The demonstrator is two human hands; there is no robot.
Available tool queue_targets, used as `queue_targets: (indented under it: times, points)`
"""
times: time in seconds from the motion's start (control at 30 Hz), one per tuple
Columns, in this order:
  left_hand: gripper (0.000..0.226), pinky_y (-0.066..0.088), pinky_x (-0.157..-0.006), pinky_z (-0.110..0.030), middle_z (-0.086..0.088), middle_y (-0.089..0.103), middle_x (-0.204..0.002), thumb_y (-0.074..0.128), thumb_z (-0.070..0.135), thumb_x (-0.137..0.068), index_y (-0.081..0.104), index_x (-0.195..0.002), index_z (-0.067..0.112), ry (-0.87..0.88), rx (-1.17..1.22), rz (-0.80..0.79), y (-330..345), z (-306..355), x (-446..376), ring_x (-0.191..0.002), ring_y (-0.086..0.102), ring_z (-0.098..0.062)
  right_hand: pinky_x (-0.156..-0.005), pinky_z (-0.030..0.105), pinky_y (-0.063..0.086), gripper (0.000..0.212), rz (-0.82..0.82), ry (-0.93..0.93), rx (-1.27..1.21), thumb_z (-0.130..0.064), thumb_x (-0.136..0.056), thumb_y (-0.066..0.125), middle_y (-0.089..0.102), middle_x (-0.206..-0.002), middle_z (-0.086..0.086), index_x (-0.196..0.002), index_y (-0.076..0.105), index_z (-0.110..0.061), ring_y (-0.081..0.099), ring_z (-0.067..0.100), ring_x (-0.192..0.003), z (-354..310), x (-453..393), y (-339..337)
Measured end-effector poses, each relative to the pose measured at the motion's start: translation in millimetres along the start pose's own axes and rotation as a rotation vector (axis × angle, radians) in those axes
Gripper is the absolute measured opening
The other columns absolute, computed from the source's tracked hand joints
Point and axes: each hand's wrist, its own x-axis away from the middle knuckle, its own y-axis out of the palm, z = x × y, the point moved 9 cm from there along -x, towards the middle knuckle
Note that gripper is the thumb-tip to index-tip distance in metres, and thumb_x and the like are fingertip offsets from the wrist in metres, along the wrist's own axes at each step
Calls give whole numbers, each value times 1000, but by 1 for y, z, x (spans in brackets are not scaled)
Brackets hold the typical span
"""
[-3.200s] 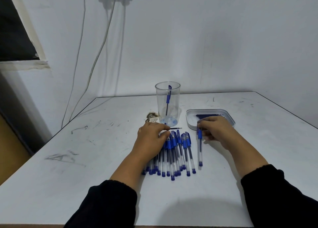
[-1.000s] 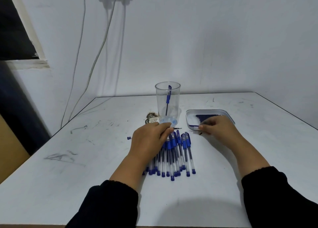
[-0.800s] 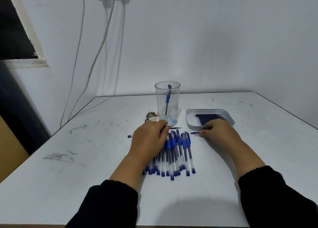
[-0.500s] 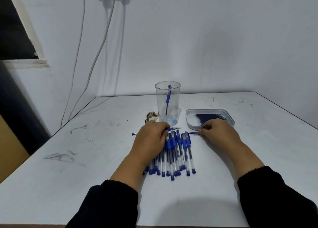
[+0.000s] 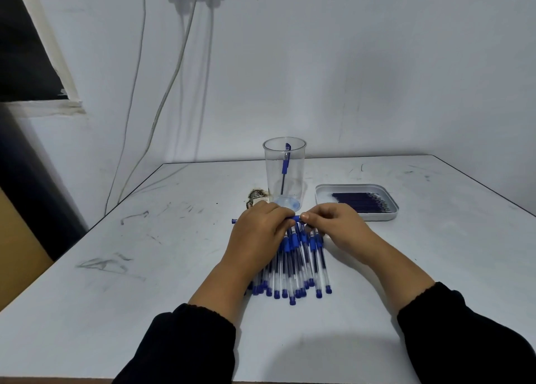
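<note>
over the far end of the pile of pens (image 5: pixel 301 267), both hands meet on one pen (image 5: pixel 295 218). the left hand (image 5: pixel 261 232) is curled round its left part, w/ a little blue end poking out past the knuckles. the right hand (image 5: pixel 339 230) pinches the other end w/ thumb & fingers. the pen lies sideways, just above the pile & right in front of the cup (image 5: pixel 284 177).

i think the job is fixing up pens one by one & dropping each done one in the cup (prob. w/ the dark refills (image 5: pixel 362 202) in the tray (image 5: pixel 391 216), but i can't be sure). if so, it's early. only 1 lone pen (image 5: pixel 285 163) stands in the cup, leaning on its wall. lots is left: many pens lie side by side on the table (image 5: pixel 145 282), small blue ends toward the person, & the left wrist hides some of them, so no real count. the tray, just right of the cup, has a full row of refills too.

what's being done to the held pen (pulling apart, pushing sth in, or closing it) is too small to tell. next it likely goes in the cup, then another from the pile.
</note>
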Motion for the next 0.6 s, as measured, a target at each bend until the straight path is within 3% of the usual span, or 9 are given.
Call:
queue_targets:
  times: [0.13, 0.27, 0.33, 0.47, 0.53, 0.6]
  points:
    - [13, 52, -66, -41, -2, 68, -87, 66, 17, -86, 70, -98, 12, -9, -5, -4, 0, 0, 0, -79, 59, -21, -59, 10, 48, 21, -25, -28, -25, 2, -81, 70, 67, -81, 8, -101, 67, -3, 63, -1, -60, -2, 0, -2]
    - [15, 52, -68, -39, -2, 68, -88, 64, 18, -87, 70, -99, 12, -7, -5, 5, -1, -1, 0, -81, 59, -21, -53, 6, 44, 15, -3, 20, -55, -15, -89, 66, 66, -79, 6, -100, 67, -5, 58, 1, -54, 0, 2, -2]
    - [15, 52, -68, -38, -3, 68, -89, 65, 17, -87, 70, -99, 11, -3, -8, 7, -1, -1, 0, -81, 60, -21, -50, 8, 42, 23, 4, 42, -48, -22, -94, 60, 66, -73, 6, -93, 69, -2, 51, 7, -54, 5, 0, -1]
    - [15, 52, -68, -39, -3, 68, -88, 66, 16, -86, 70, -99, 11, -4, -13, 7, -1, -2, 0, -80, 60, -21, -55, 10, 45, 12, -9, 11, -66, -9, -90, 64, 67, -70, 5, -95, 69, 1, 56, 1, -52, 2, -1, -1]
    - [15, 52, -67, -39, -3, 68, -88, 65, 17, -87, 70, -99, 11, -4, -11, 6, 0, -2, 0, -80, 60, -21, -63, 14, 48, 14, -30, -24, -23, -7, -84, 71, 71, -74, 5, -98, 69, -6, 64, 2, -62, -1, -2, -2]
    - [14, 52, -68, -38, -3, 68, -89, 65, 16, -87, 70, -100, 12, -9, -12, 5, 0, -3, 0, -81, 60, -21, -60, 11, 46, 19, -43, -30, -3, -11, -82, 73, 73, -75, 3, -101, 69, -14, 65, 3, -64, -1, -2, -2]
